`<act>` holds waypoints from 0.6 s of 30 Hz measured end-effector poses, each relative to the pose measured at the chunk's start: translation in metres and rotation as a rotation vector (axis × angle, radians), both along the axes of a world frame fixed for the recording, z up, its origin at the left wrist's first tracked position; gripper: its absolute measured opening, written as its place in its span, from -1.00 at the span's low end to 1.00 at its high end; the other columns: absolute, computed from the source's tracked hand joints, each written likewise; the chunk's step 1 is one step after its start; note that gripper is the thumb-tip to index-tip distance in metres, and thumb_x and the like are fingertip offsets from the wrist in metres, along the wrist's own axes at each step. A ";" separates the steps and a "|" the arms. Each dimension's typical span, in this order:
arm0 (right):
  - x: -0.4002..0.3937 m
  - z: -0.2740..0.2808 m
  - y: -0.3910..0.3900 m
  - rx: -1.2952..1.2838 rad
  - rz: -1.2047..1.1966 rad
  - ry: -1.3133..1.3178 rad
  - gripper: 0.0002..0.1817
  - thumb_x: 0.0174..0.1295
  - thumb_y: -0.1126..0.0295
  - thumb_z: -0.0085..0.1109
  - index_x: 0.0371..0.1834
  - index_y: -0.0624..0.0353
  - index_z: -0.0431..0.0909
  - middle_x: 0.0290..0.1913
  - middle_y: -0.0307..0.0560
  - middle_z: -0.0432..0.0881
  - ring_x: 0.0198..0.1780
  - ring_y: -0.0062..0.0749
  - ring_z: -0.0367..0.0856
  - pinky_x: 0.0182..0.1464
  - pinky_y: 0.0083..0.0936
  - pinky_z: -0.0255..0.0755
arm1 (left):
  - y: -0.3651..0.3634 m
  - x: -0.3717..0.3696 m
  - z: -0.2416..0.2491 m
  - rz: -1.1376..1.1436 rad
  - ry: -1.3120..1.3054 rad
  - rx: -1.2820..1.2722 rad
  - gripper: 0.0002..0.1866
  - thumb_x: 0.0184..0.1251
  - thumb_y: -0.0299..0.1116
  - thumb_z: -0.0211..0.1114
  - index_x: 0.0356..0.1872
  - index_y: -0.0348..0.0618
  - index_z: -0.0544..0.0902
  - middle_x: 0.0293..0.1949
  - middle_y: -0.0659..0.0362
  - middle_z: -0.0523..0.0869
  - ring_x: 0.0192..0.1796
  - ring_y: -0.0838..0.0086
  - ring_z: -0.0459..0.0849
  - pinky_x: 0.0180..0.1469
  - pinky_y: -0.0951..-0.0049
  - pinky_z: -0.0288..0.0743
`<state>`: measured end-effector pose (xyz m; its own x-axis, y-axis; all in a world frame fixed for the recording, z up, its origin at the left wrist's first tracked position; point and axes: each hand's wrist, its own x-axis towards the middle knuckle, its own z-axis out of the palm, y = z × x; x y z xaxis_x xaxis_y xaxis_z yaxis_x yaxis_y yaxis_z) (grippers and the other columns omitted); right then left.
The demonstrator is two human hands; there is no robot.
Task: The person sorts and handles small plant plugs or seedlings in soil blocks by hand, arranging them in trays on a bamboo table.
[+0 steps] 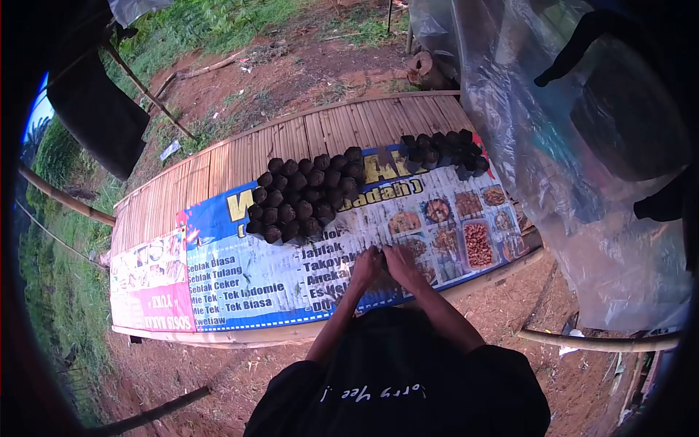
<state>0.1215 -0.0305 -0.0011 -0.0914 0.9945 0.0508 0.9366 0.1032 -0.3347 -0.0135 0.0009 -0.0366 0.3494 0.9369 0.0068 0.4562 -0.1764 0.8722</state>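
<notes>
My left hand (368,264) and my right hand (400,262) are close together over the printed banner (240,273), near the table's front edge. Their fingers are closed around a small black thing (381,251), mostly hidden by the fingertips; I cannot tell its kind. Beyond them to the left stands a tight group of small black bags filled with dark soil (302,193). A second, smaller group of black bags (444,151) sits farther back on the right. Right of my hands is a clear rectangular tray of reddish-brown seeds (478,245).
The banner covers much of a bamboo-slat table (233,156). A sheet of clear plastic (524,146) hangs on the right, beside the table's end. Bamboo poles (65,193) stand at the left, and a dark cloth (95,109) hangs there. Bare soil and grass surround the table.
</notes>
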 end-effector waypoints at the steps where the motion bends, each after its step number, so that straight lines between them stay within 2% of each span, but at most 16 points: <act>1: -0.001 0.000 0.001 -0.012 -0.006 -0.010 -0.88 0.12 0.50 0.06 -0.31 0.26 0.54 -0.42 0.17 0.61 -0.32 0.04 0.65 -0.29 -0.13 0.52 | 0.000 0.000 0.002 -0.006 0.011 -0.008 -0.78 0.21 -0.36 0.18 -0.24 -0.33 0.54 -0.33 -0.27 0.63 -0.21 -0.16 0.63 -0.19 0.00 0.48; 4: -0.004 0.002 0.004 -0.012 0.012 0.039 -0.88 0.12 0.53 -0.01 -0.33 0.31 0.52 -0.44 0.25 0.59 -0.31 0.16 0.62 -0.27 -0.07 0.49 | 0.003 -0.002 -0.001 -0.050 0.053 0.015 -0.77 0.22 -0.34 0.18 -0.23 -0.32 0.53 -0.32 -0.26 0.63 -0.21 -0.18 0.62 -0.17 -0.03 0.47; 7: -0.006 0.002 0.006 -0.064 -0.023 0.055 -0.87 0.12 0.53 -0.01 -0.36 0.36 0.52 -0.41 0.29 0.61 -0.29 0.14 0.63 -0.23 -0.09 0.51 | 0.003 -0.003 -0.004 -0.033 0.007 0.032 -0.80 0.20 -0.36 0.18 -0.30 -0.34 0.53 -0.35 -0.23 0.62 -0.23 -0.13 0.62 -0.19 0.05 0.46; 11: 0.005 0.009 0.006 -0.205 -0.073 0.140 -0.83 0.15 0.48 0.05 -0.32 0.36 0.57 -0.36 0.27 0.63 -0.28 0.06 0.65 -0.23 -0.17 0.53 | 0.005 -0.007 -0.003 -0.088 0.031 0.024 -0.80 0.19 -0.37 0.18 -0.31 -0.33 0.52 -0.34 -0.23 0.63 -0.23 -0.14 0.62 -0.20 0.05 0.47; 14: 0.016 0.011 -0.004 -0.162 -0.269 0.573 -0.80 0.17 0.37 0.20 -0.22 0.27 0.63 -0.35 0.08 0.68 -0.28 -0.10 0.67 -0.22 -0.35 0.51 | 0.008 -0.007 -0.004 -0.092 0.018 0.039 -0.80 0.20 -0.35 0.21 -0.32 -0.33 0.53 -0.34 -0.23 0.63 -0.25 -0.15 0.62 -0.22 0.04 0.47; 17: 0.011 0.005 -0.016 -0.011 -0.299 0.655 -0.82 0.17 0.42 0.20 -0.24 0.29 0.63 -0.33 0.07 0.67 -0.26 -0.11 0.67 -0.20 -0.37 0.50 | 0.009 -0.008 -0.004 -0.130 0.054 0.012 -0.74 0.23 -0.31 0.23 -0.23 -0.32 0.49 -0.36 -0.19 0.64 -0.23 -0.13 0.64 -0.18 0.07 0.50; 18: 0.009 0.004 -0.018 -0.007 -0.305 0.654 -0.82 0.17 0.42 0.20 -0.24 0.29 0.63 -0.33 0.07 0.67 -0.26 -0.11 0.67 -0.20 -0.37 0.50 | 0.009 -0.009 -0.003 -0.134 0.011 -0.083 -0.65 0.19 -0.29 0.29 -0.12 -0.32 0.47 -0.31 -0.18 0.65 -0.17 -0.10 0.64 -0.12 0.10 0.51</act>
<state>0.1304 -0.0488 0.0026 0.2377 0.9713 -0.0062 0.5311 -0.1353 -0.8364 -0.0227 0.0099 -0.0395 0.4706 0.8793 -0.0728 0.4430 -0.1641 0.8814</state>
